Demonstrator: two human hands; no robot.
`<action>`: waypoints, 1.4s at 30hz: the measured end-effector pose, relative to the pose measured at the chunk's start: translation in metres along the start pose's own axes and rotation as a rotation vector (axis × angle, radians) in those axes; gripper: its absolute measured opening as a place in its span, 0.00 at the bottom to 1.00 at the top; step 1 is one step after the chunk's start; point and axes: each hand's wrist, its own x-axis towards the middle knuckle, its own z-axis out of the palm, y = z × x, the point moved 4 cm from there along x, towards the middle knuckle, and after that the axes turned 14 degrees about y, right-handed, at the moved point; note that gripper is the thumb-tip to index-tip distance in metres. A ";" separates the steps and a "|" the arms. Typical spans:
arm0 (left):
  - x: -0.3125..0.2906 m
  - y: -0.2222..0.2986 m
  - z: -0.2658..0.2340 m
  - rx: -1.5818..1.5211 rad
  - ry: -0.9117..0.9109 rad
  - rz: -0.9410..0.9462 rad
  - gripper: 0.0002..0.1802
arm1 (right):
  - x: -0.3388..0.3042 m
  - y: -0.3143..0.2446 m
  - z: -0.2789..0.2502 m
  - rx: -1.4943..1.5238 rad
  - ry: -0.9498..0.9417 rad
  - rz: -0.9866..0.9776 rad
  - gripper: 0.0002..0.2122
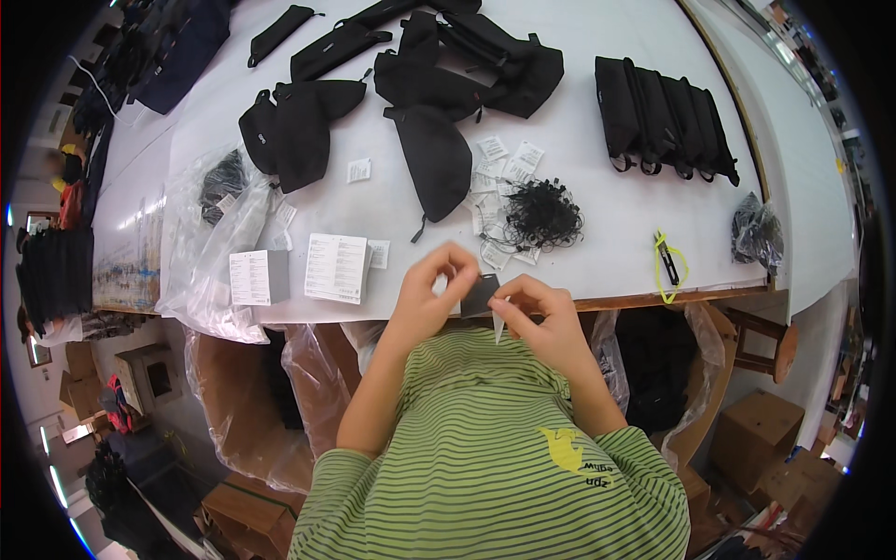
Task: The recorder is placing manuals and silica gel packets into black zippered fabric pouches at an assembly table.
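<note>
Head view: right hand [553, 322] pinches dark card [479, 297] at worktop's [616, 245] near edge; left hand [426, 299] alongside, can't tell its grip. Best steady card by its edges, avoiding creases.

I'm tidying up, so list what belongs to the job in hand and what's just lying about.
Likely part of it:
dark grey rectangular card at the left hand and right hand
white, printed, block-like card stacks
tangled thin black strings
black, tapered fabric pouches

Apparently just lying about:
crumpled clear plastic bag
brown cardboard box
brown wooden stool
</note>
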 end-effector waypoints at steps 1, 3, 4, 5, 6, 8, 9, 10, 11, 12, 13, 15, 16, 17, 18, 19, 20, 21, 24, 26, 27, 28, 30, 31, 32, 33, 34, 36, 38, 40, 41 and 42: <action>0.015 -0.008 -0.003 0.172 0.144 0.163 0.11 | 0.001 0.000 -0.001 -0.008 0.052 -0.007 0.06; 0.043 -0.024 -0.003 0.342 0.284 0.327 0.16 | 0.001 0.005 -0.002 0.044 0.068 -0.022 0.05; 0.055 -0.027 -0.004 0.604 0.378 0.463 0.21 | 0.000 0.005 -0.002 0.051 0.072 -0.027 0.05; 0.062 -0.029 -0.005 0.868 0.473 0.596 0.26 | 0.000 0.004 -0.002 0.058 0.075 -0.033 0.05; 0.067 -0.029 -0.004 0.864 0.476 0.601 0.26 | -0.001 0.004 -0.003 0.055 0.076 -0.039 0.05; 0.073 -0.027 -0.004 0.943 0.522 0.670 0.24 | -0.003 0.004 -0.005 0.115 0.100 0.001 0.05; 0.077 -0.030 -0.007 0.943 0.528 0.670 0.24 | -0.003 0.005 -0.004 0.113 0.095 -0.003 0.05; 0.080 -0.033 -0.013 0.861 0.522 0.659 0.20 | -0.003 0.005 -0.006 0.174 0.122 0.012 0.04; 0.080 -0.036 -0.020 0.781 0.516 0.647 0.17 | -0.003 0.005 -0.007 0.235 0.146 0.027 0.04; 0.080 -0.029 -0.023 0.780 0.515 0.646 0.17 | -0.002 0.006 -0.008 0.235 0.147 0.029 0.04; 0.075 -0.008 -0.032 0.672 0.649 0.615 0.14 | -0.002 0.004 -0.010 0.241 0.175 0.013 0.04; 0.059 0.039 -0.051 0.541 0.853 0.651 0.10 | -0.003 0.006 -0.014 0.250 0.202 0.000 0.04; 0.049 0.058 -0.062 0.484 0.923 0.585 0.12 | -0.002 0.009 -0.015 0.189 0.193 -0.025 0.04; 0.040 0.075 -0.072 0.419 0.938 0.515 0.11 | -0.001 0.011 -0.017 0.129 0.185 -0.052 0.04; 0.037 0.081 -0.084 0.208 0.888 0.491 0.11 | 0.000 0.010 -0.019 0.130 0.175 -0.052 0.04; 0.034 0.093 -0.089 0.089 0.812 0.415 0.11 | 0.000 0.010 -0.019 0.076 0.146 -0.023 0.04; 0.036 0.095 -0.093 0.055 0.726 0.371 0.11 | 0.000 0.009 -0.021 0.022 0.119 0.005 0.04; 0.036 0.095 -0.096 0.021 0.642 0.326 0.11 | -0.001 0.008 -0.023 0.024 0.110 0.008 0.04; 0.050 0.069 -0.101 0.006 0.454 0.111 0.11 | -0.004 0.006 -0.019 -0.092 -0.059 -0.026 0.03; 0.060 0.043 -0.100 0.024 0.280 -0.074 0.10 | -0.007 0.003 -0.018 -0.043 -0.007 -0.041 0.05; 0.067 0.027 -0.093 0.006 0.192 -0.174 0.10 | -0.008 0.004 -0.018 -0.046 -0.005 -0.038 0.05; 0.071 0.014 -0.091 0.089 0.178 -0.177 0.10 | -0.009 0.003 -0.019 -0.047 -0.003 -0.031 0.05; 0.076 -0.001 -0.078 0.333 0.241 -0.023 0.11 | -0.011 0.003 -0.019 -0.050 0.000 -0.022 0.05; 0.074 -0.005 -0.073 0.331 0.240 -0.025 0.11 | -0.011 0.005 -0.020 -0.052 -0.004 -0.030 0.05; 0.067 0.002 -0.072 0.574 0.334 0.276 0.11 | -0.011 0.006 -0.021 -0.054 -0.009 -0.039 0.05; 0.058 0.011 -0.063 0.806 0.413 0.582 0.11 | -0.011 0.007 -0.023 -0.058 -0.001 -0.032 0.05; 0.047 0.017 -0.055 0.712 0.384 0.473 0.10 | -0.011 0.008 -0.026 -0.084 -0.002 -0.029 0.05; 0.022 0.007 -0.046 0.670 0.208 0.175 0.10 | -0.011 0.012 -0.032 -0.113 0.002 -0.019 0.05; -0.010 -0.006 -0.034 0.813 -0.084 -0.049 0.11 | -0.007 0.017 -0.036 -0.162 -0.011 -0.011 0.05; -0.036 -0.023 -0.026 0.818 -0.111 -0.098 0.11 | -0.002 0.011 -0.036 -0.192 -0.004 -0.016 0.05; -0.044 -0.033 -0.021 0.826 -0.141 -0.136 0.11 | 0.001 0.008 -0.036 -0.221 0.010 -0.028 0.05; -0.049 -0.037 -0.015 0.823 -0.143 -0.142 0.11 | 0.002 0.004 -0.035 -0.205 0.010 -0.026 0.05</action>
